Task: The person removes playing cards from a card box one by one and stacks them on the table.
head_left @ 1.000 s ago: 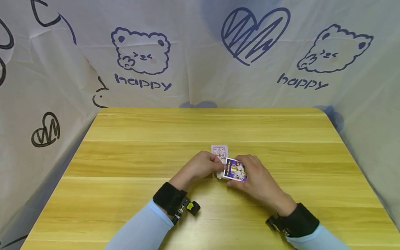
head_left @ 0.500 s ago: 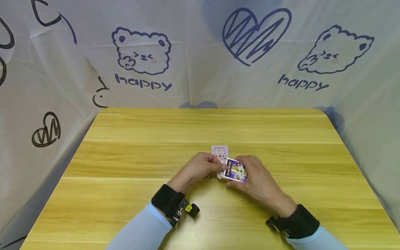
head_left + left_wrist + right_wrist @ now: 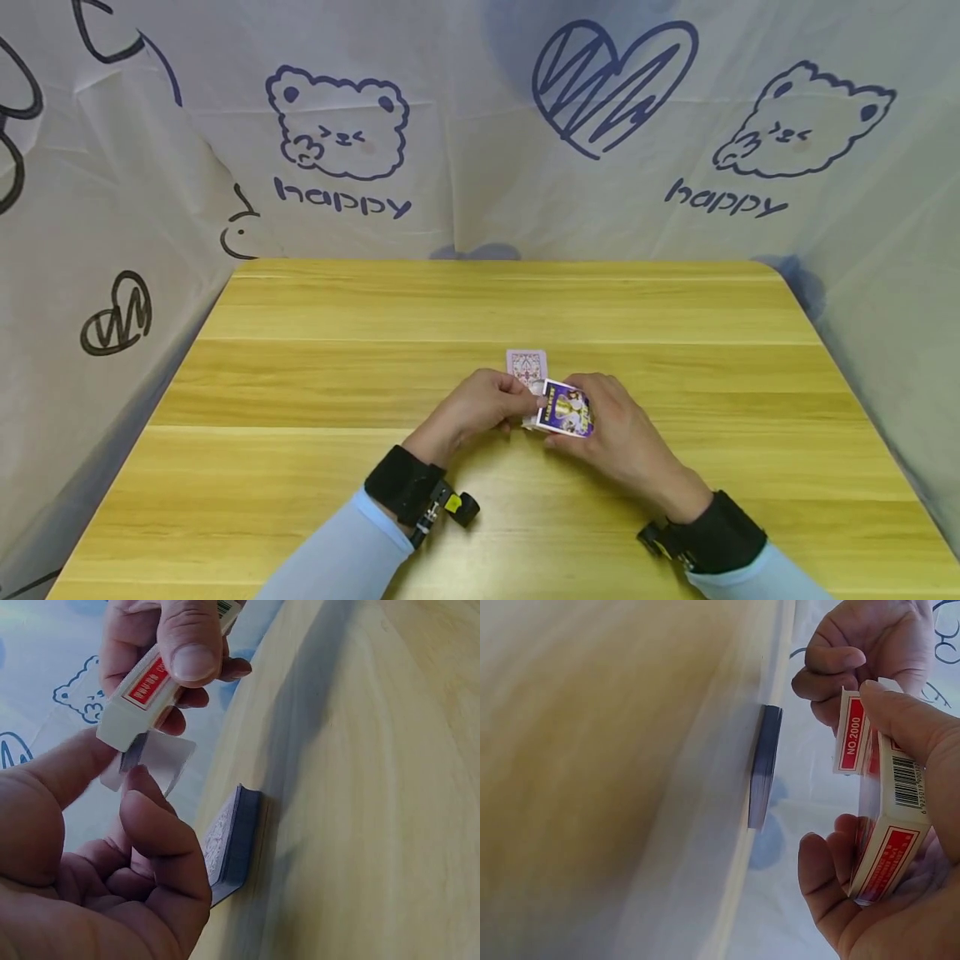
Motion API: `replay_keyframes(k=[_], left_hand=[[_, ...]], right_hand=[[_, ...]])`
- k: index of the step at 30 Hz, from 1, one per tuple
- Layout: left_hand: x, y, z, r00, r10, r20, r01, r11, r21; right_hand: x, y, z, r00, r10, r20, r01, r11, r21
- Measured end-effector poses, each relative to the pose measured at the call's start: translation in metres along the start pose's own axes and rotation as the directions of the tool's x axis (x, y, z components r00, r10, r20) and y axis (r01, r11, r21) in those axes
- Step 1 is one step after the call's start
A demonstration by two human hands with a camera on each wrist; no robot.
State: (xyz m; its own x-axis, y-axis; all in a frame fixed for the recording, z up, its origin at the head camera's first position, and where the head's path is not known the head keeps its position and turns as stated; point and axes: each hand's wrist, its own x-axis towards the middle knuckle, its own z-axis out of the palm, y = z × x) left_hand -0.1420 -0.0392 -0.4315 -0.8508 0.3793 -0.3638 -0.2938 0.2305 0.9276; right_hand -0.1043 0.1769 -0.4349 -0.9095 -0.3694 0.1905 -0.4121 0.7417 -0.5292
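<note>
My right hand [image 3: 618,429] grips a small playing card box [image 3: 567,410], its purple trophy face up in the head view. White sides with red labels show in the wrist views. The end flap [image 3: 852,733], marked NO.2000, stands open. At that end my left hand [image 3: 480,402] pinches with thumb and forefinger at a thin grey edge [image 3: 133,752] poking from the box, which looks like playing cards. Just behind the box a deck of playing cards [image 3: 527,365] lies on the table, patterned back up. Its stacked edge [image 3: 244,840] shows in the left wrist view.
The wood-grain table [image 3: 300,375] spreads around both hands. White cloth [image 3: 465,125] with drawn bears and hearts hangs behind it and at its sides. Each wrist carries a black strap [image 3: 405,482] with a small camera.
The box and right hand stay in place. My left hand shifts only very slightly at the open end, and a fingertip now shows below it.
</note>
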Motion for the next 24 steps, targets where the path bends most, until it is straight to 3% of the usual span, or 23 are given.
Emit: replay_keyframes(k=[24], left_hand=[[-0.0066,0.0057,-0.0019,0.997,-0.009,-0.074,0.003,0.996,-0.089]], right_hand=[[0.0044,0.0021,-0.0023,1.000,0.027,-0.016,-0.027,1.000,0.011]])
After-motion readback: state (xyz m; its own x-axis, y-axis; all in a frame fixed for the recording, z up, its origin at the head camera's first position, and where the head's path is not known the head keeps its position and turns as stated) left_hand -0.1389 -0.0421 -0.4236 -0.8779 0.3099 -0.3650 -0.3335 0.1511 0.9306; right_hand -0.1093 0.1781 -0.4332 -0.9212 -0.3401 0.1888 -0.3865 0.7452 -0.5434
